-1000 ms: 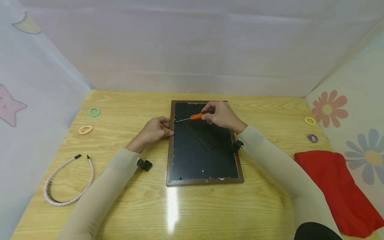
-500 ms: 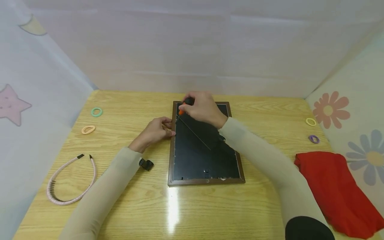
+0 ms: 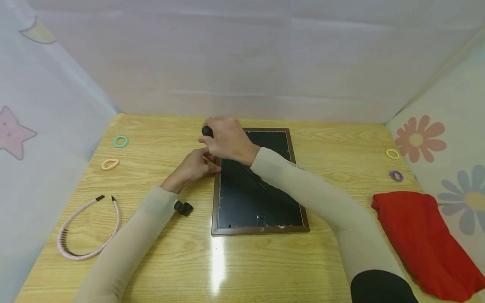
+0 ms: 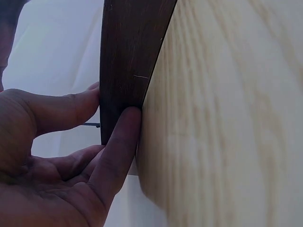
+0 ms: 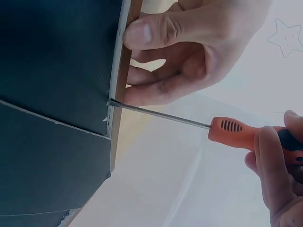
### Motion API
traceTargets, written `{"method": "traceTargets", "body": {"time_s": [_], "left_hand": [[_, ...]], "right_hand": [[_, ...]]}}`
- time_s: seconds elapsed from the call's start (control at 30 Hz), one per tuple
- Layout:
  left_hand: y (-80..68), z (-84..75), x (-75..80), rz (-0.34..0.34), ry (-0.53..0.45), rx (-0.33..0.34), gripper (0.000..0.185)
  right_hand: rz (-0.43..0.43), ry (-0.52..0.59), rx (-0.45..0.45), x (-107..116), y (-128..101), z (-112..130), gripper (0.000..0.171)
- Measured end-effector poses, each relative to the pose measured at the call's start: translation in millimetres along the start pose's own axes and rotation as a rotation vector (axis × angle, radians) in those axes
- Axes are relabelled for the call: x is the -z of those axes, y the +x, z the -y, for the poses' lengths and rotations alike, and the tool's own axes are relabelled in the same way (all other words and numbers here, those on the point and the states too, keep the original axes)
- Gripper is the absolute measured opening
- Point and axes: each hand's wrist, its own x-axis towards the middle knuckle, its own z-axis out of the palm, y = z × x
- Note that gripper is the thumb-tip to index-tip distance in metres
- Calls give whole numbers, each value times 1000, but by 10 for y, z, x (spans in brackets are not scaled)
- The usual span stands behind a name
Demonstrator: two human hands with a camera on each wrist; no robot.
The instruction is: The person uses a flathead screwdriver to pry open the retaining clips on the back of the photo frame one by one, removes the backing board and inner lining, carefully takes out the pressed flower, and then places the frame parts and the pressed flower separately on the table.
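Observation:
A picture frame [image 3: 261, 230] lies face down on the wooden table, its black backing board [image 3: 257, 206] upward and a folded stand strut lying across it. My left hand [image 3: 193, 168] grips the frame's left side; in the left wrist view the thumb [image 4: 71, 111] is on the top edge and a finger lies along the outer side. My right hand [image 3: 229, 141] holds an orange-and-black screwdriver [image 5: 236, 134], tilted over the left rim. Its flat tip [image 5: 113, 102] sits at the seam between backing and rim, close beside the left fingers. The head view hides most of the screwdriver behind the right hand.
At the left lie a green hair tie [image 3: 120, 142], an orange hair tie [image 3: 110, 164] and a pink headband [image 3: 60, 242]. Yellow [image 3: 392, 154] and purple [image 3: 396, 176] hair ties and a red cloth [image 3: 420, 235] are at the right. A curtain hangs behind the table.
My right hand has moved left across the frame, swinging the screwdriver from lying low over the backing to a steeper stance with its handle over the left rim. My left hand stays put.

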Motion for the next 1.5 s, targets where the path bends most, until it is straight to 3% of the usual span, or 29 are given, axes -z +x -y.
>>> {"method": "traceTargets", "body": {"time_s": [0.33, 0.53, 0.67, 0.73, 0.9, 1.0, 1.1, 1.23, 1.33, 1.5], "left_hand": [[-3, 14, 17, 2, -62, 55, 63], [-9, 14, -7, -4, -105, 85, 65], [-11, 9, -8, -16, -111, 81, 66], [-14, 6, -3, -20, -112, 84, 66], [-3, 1, 8, -5, -182, 98, 60], [32, -11, 43, -37, -186, 81, 50], [131, -49, 112, -154, -89, 27, 41], [378, -146, 212, -277, -19, -37, 37], [570, -194, 262, -280, -5, -47, 42], [832, -195, 249, -215, 44, -24, 53]], "right_hand": [[76, 49, -119, 137, -26, -122, 26], [68, 148, -286, 329, -122, -320, 21], [-42, 322, -438, 458, -284, -603, 19], [-114, 471, -510, 501, -414, -769, 19], [-244, 884, -587, 572, -854, -1104, 28], [-274, 1040, -598, 611, -1108, -1194, 31], [-315, 1146, -601, 661, -1301, -1214, 32], [-413, 1280, -587, 709, -1464, -1233, 31], [-464, 1325, -573, 731, -1517, -1240, 32], [-476, 1293, -556, 755, -1561, -1240, 30]]}}
